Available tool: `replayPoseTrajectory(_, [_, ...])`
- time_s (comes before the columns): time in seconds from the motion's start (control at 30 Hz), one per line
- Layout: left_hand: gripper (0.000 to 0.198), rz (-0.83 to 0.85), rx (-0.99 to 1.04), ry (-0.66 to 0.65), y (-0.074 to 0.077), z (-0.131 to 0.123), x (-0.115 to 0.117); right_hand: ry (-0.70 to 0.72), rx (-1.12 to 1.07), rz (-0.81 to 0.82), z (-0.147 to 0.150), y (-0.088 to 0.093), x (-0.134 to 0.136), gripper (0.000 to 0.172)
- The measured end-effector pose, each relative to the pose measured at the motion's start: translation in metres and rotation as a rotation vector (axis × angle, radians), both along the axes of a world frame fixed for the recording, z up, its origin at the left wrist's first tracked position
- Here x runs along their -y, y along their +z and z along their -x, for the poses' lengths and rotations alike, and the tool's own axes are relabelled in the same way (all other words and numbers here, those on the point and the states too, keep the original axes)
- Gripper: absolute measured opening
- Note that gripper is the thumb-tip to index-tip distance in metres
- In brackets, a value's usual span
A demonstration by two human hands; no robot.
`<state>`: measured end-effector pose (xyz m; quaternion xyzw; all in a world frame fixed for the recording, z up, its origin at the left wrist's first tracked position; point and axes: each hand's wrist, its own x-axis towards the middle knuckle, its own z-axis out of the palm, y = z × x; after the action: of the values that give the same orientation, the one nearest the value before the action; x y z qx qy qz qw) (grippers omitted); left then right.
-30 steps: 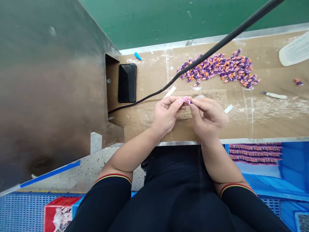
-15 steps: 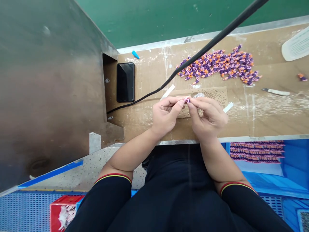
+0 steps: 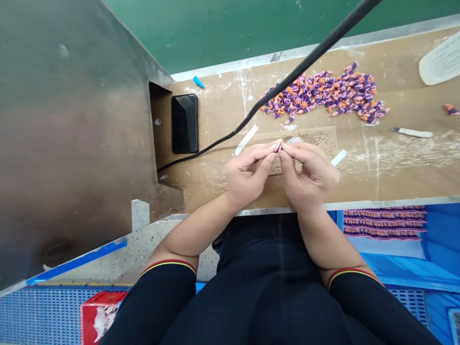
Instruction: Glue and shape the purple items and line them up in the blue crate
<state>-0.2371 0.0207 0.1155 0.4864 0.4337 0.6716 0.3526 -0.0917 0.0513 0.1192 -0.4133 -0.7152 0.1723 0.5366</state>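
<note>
Between my fingertips is a small purple and pink figure piece (image 3: 278, 147); its detail is mostly covered. My left hand (image 3: 247, 175) pinches it from the left, thumb and forefinger closed. From the other side, my right hand (image 3: 309, 172) grips the same piece with thumb and forefinger. Both hands are above a cardboard sheet (image 3: 325, 139) speckled with marks. Just behind my right fingers sits a small clear round dish (image 3: 294, 140), partly hidden. A heap of similar purple, pink and orange pieces (image 3: 323, 93) lies farther back on the table.
A black cable (image 3: 247, 117) crosses over the table. At left are a phone (image 3: 184, 123), a blue cap (image 3: 198, 82) and a metal cabinet (image 3: 79, 134). A white-handled knife (image 3: 411, 132) and white bottle (image 3: 440, 60) lie right. Below, a blue crate (image 3: 442, 235) holds rows of pieces.
The view has shifted slightly. My left fingers have turned a little around the piece, while both hands keep their pinch on it.
</note>
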Motion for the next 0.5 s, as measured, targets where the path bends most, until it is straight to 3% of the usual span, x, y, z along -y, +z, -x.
replayPoseTrajectory(0.5, [0.027,-0.041,-0.077,-0.013,-0.0036,-0.0016,0.0033,-0.043,-0.034,0.046,0.0045,0.0034,0.0002,0.013])
